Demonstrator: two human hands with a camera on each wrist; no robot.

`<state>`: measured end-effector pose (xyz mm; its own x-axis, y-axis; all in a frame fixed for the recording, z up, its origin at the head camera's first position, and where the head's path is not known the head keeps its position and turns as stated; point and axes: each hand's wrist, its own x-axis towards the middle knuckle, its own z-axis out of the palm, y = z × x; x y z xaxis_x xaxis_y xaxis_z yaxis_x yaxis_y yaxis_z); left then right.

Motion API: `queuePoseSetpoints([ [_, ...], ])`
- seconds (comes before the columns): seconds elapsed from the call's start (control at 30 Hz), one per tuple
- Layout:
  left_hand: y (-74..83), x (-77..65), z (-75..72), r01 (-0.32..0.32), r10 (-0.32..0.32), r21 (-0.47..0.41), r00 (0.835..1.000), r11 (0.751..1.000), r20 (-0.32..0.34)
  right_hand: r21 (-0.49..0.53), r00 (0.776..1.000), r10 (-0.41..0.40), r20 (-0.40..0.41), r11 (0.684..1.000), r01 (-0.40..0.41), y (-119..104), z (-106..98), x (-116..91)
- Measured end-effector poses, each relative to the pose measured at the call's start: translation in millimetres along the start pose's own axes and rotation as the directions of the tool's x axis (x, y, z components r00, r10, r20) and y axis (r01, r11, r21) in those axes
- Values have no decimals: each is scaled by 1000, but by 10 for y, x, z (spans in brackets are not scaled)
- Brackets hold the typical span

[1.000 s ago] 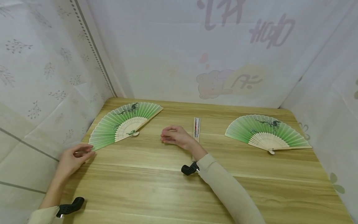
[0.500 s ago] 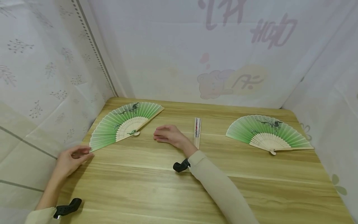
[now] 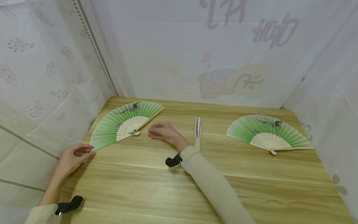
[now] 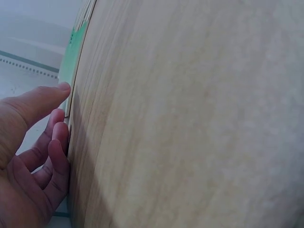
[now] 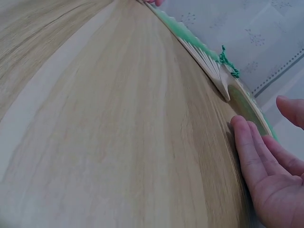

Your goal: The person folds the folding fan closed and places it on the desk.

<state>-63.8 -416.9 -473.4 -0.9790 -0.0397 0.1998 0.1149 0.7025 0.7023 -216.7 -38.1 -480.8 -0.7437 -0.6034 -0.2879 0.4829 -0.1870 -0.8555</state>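
A green folding fan [image 3: 107,134] lies spread on the left of the table, a green cord at its pivot. At its lower left corner is my left hand [image 3: 71,160], fingers loosely curved and thumb apart. In the left wrist view, the thumb and index fingertips of the left hand [image 4: 35,137] lie at the fan's [image 4: 71,61] corner; a firm pinch is not visible. My right hand [image 3: 163,132] is just right of the pivot, holding nothing. The right wrist view shows the right hand's [image 5: 268,166] fingers extended beside the table surface, near the fan [image 5: 206,57].
A second spread green fan [image 3: 268,133] lies at the right of the wooden table [image 3: 139,193]. Between the fans is a folded fan [image 3: 198,130], its lower end hidden by my right forearm. Patterned curtains [image 3: 156,56] enclose the back and sides.
My right hand has moved left, toward the left fan's pivot, uncovering more of the folded fan. The left hand stays at the fan's corner with only slight shifts.
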Motion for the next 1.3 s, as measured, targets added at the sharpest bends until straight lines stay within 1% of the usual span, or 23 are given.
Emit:
queuePoseSetpoints([
  [0.17,-21,-8,-41,20,-20,-9,1000,1000,5,16,1000,-9,-13,1000,9,-4,67,76],
  [0.4,-33,-15,-86,19,-19,-8,1000,1000,-17,57,998,-32,-55,998,35,6,150,176],
  [0.67,-3,-33,-68,17,-17,0,999,1000,-31,116,989,-40,-143,992,57,20,223,202],
  [0.83,-15,-38,-61,27,-26,16,999,1000,-44,134,986,-41,-161,989,63,37,250,211],
  [1.03,-43,-40,-40,34,-32,41,999,999,-35,169,981,-50,-186,982,82,97,277,245],
  [1.3,-56,-44,-18,42,-41,37,999,998,-29,206,968,-60,-244,972,112,124,377,273],
])
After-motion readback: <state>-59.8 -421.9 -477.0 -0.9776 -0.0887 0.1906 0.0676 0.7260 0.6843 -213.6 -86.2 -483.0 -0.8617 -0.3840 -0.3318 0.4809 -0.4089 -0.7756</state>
